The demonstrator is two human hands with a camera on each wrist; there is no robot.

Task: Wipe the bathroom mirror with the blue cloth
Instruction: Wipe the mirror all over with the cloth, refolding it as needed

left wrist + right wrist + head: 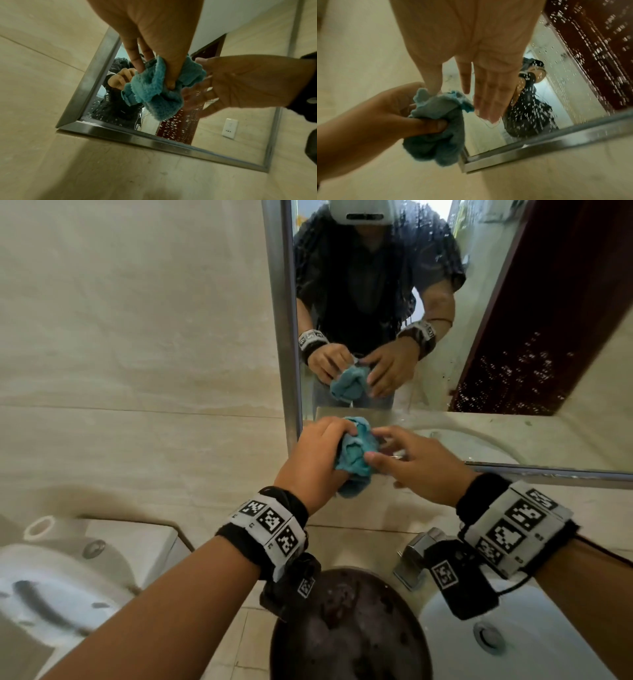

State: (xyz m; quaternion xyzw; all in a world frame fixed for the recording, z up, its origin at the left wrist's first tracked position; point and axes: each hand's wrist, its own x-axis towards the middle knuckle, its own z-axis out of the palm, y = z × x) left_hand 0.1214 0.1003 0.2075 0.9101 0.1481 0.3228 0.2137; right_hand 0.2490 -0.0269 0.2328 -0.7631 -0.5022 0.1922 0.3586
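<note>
Left hand (317,458) grips the bunched blue cloth (354,455) in front of the mirror's (513,337) lower-left corner (glass spotted with droplets); right hand (421,465), fingers straight, touches cloth.

Bathroom, beige tiled wall (137,337), metal-framed wall mirror (513,302) spotted with droplets, white washbasin (455,642) with chrome tap (416,556), toilet cistern (68,573) at left
</note>
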